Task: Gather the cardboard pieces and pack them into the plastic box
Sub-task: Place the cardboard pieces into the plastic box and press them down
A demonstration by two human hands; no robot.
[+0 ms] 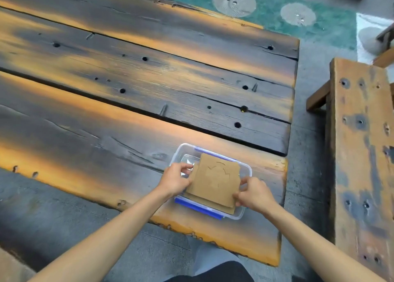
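Head view: left hand (175, 180) and right hand (253, 194) pinch opposite edges of flat brown cardboard pieces (215, 182), stacked over the clear plastic box with blue clips (245, 170) on the scorched plank counter (106, 132). Light, stiff sheets; probably best held by the edges.

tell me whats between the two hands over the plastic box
The cardboard pieces: a stack spans the gap from the left hand to the right hand, each pinching an edge, above the plastic box. The head view shows this.
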